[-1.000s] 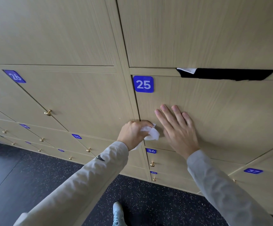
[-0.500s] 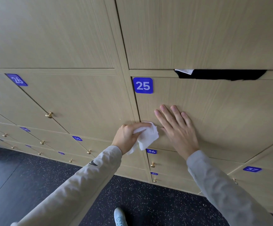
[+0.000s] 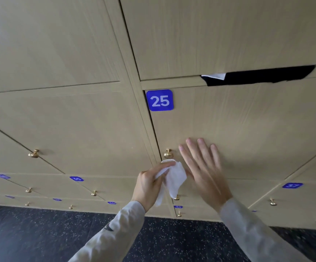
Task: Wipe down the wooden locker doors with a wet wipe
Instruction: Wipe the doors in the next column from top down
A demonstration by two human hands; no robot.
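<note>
The light wooden locker door [image 3: 248, 133] carries a blue tag 25 [image 3: 159, 100] and a brass knob [image 3: 168, 153] near its left edge. My left hand [image 3: 148, 186] holds a white wet wipe [image 3: 173, 178] just below that knob; the wipe hangs down loosely. My right hand [image 3: 203, 171] lies flat on the door, fingers straight and spread, right of the knob and wipe.
Black cloth with a white label [image 3: 257, 76] sticks out of the gap above door 25. More numbered doors with brass knobs, such as door 35 [image 3: 77, 178] and door 37 [image 3: 292, 185], run left, right and below. A dark speckled floor [image 3: 59, 233] lies beneath.
My left hand has come off the knob and dropped slightly with the wipe, uncovering the knob. The wipe has unfolded and hangs longer. My right hand stays flat on the door.
</note>
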